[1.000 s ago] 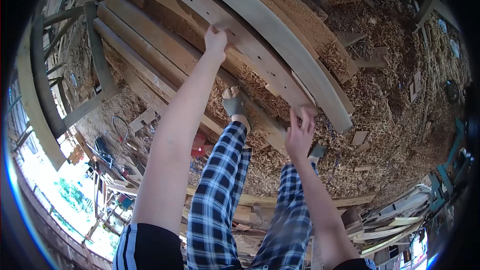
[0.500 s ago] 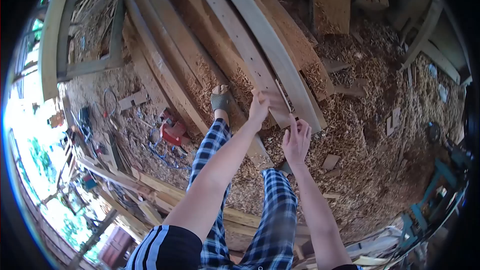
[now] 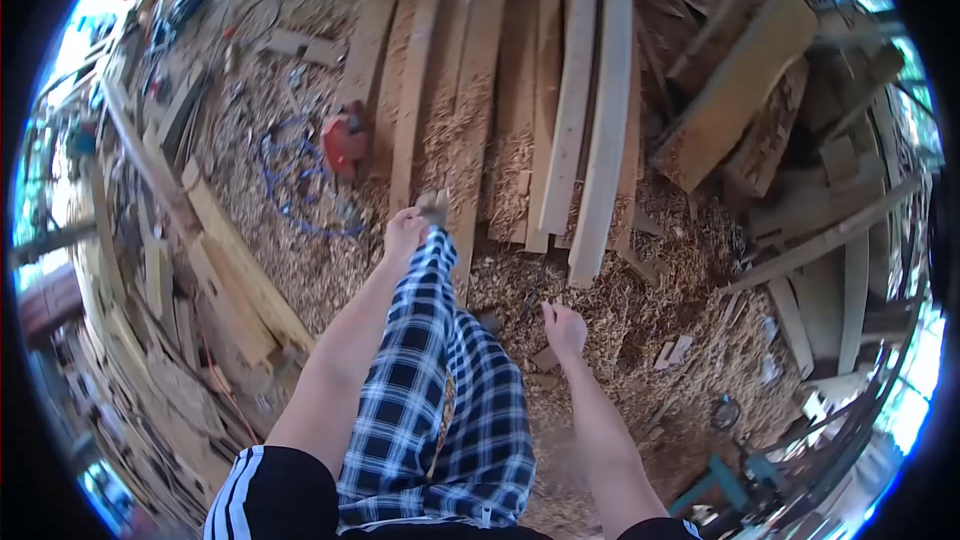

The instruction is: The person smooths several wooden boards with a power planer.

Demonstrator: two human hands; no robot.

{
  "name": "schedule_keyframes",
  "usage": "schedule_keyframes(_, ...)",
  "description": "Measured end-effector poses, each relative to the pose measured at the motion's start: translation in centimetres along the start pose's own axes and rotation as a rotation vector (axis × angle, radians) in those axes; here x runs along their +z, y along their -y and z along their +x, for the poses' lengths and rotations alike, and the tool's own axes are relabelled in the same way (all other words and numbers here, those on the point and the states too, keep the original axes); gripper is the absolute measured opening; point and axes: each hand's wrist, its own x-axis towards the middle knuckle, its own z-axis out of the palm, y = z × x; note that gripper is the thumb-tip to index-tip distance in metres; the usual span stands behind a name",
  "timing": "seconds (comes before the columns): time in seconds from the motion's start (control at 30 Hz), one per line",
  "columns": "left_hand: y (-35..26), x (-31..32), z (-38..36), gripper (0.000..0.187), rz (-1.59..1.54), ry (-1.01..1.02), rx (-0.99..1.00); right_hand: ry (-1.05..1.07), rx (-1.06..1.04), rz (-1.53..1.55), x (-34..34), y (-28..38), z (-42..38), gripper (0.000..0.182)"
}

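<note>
My left hand [image 3: 404, 232] hangs with curled fingers beside my left foot [image 3: 434, 206], and nothing shows in it. My right hand [image 3: 565, 328] is closed in front of my right leg, over the shavings; what its fingers hold, if anything, I cannot make out. Beyond it lie the near ends of two pale planks [image 3: 610, 140] [image 3: 573, 120], side by side and apart from both hands. A small wood block [image 3: 524, 181] rests among the shavings on the boards to their left.
Several long boards [image 3: 415, 100] lie under shavings ahead. A red power tool [image 3: 345, 143] with a blue cord [image 3: 270, 175] sits at left. Thick timber slabs [image 3: 745, 90] lean at the right. Long beams [image 3: 245, 260] line the left side, and wood shavings [image 3: 650, 340] cover the floor.
Both hands have left the plank ends. The left hand moved left to beside my foot, and the right drew back. My view has turned and my legs have shifted.
</note>
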Motion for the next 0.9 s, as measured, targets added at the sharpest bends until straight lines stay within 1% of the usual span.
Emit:
schedule_keyframes(0.03,1.8,-2.9,0.0,0.023,0.059,0.004,0.027,0.009,-0.01,-0.042,-0.3,0.3,-0.7,0.027)
schedule_keyframes(0.07,2.9,-5.2,-0.5,0.018,0.128,0.014,0.05,0.028,-0.016,-0.053,0.1,0.1,-0.8,0.027)
schedule_keyframes(0.1,4.2,-7.5,-1.1,0.018,0.125,0.004,0.036,0.036,-0.012,-0.069,0.8,-0.1,-0.8,0.025)
schedule_keyframes(0.13,4.8,-9.6,-2.1,0.018,0.318,-0.092,0.067,0.043,-0.005,-0.083,1.7,-0.3,-0.8,0.022)
schedule_keyframes(0.17,5.2,-11.1,-3.0,0.022,0.517,-0.183,0.093,-0.003,0.001,0.038,2.6,-0.2,-0.7,0.019)
schedule_keyframes(0.2,5.5,-12.4,-3.4,0.022,0.527,-0.183,0.077,0.013,0.009,0.039,3.8,0.1,-0.3,0.019)
schedule_keyframes(0.27,6.2,-14.8,-3.4,0.028,0.467,-0.29,-0.1,0.077,0.009,0.065,6.7,1.0,1.2,0.023)
schedule_keyframes(0.3,7.6,-16.2,-2.4,0.024,0.375,-0.259,-0.167,0.092,0.027,0.066,8.4,1.6,1.9,0.023)
schedule_keyframes(0.33,9.1,-17.0,-1.3,0.024,0.389,-0.251,-0.18,0.151,0.009,0.068,10.3,2.2,2.9,0.024)
schedule_keyframes(0.37,10.4,-17.5,-0.3,0.022,0.224,-0.196,-0.236,0.212,-0.01,0.069,12.0,3.1,3.7,0.025)
schedule_keyframes(0.4,11.5,-17.8,1.0,0.022,0.055,-0.142,-0.286,0.217,0.003,0.071,13.7,4.2,4.6,0.025)
schedule_keyframes(0.43,11.8,-17.4,1.7,0.022,0.086,-0.1,-0.323,0.248,0.04,0.078,15.2,5.4,5.3,0.026)
schedule_keyframes(0.47,12.1,-17.1,2.6,0.022,0.033,-0.011,-0.336,0.273,0.077,0.086,17.2,5.9,6.1,0.027)
schedule_keyframes(0.5,12.6,-16.5,3.6,0.023,0.062,0.057,-0.323,0.239,0.115,0.126,19.8,6.5,7.0,0.031)
schedule_keyframes(0.53,12.9,-16.1,4.0,0.024,0.096,0.123,-0.323,0.245,0.144,0.13,21.3,7.7,7.2,0.031)
schedule_keyframes(0.6,15.1,-16.3,5.7,0.024,0.091,0.202,-0.289,0.226,0.32,0.383,23.2,10.8,7.4,0.041)
schedule_keyframes(0.63,15.3,-16.5,6.1,0.025,0.081,0.217,-0.31,0.245,0.339,0.418,28.3,8.4,7.8,0.06)
schedule_keyframes(0.67,15.5,-16.9,6.5,0.024,0.077,0.221,-0.323,0.252,0.336,0.412,30.5,8.9,7.6,0.06)
schedule_keyframes(0.73,15.9,-18.2,7.7,0.025,0.104,0.271,-0.358,0.02,0.492,0.173,34.2,10.5,6.9,0.066)
schedule_keyframes(0.77,16.5,-19.3,8.3,0.025,0.11,0.278,-0.372,0.075,0.64,0.251,34.4,11.5,6.8,0.101)
schedule_keyframes(0.8,16.9,-20.4,9.0,0.024,0.127,0.27,-0.371,0.073,0.661,0.248,34.5,12.5,6.4,0.101)
schedule_keyframes(0.83,17.2,-21.2,9.8,0.024,0.143,0.264,-0.363,0.011,0.692,0.156,34.2,14.0,6.4,0.107)
schedule_keyframes(0.87,16.9,-22.1,10.4,0.024,0.206,0.212,-0.375,-0.052,0.715,0.069,34.6,14.7,6.8,0.112)
schedule_keyframes(0.9,17.9,-23.4,11.6,0.023,0.198,0.188,-0.359,-0.103,0.67,-0.004,35.3,14.7,7.1,0.119)
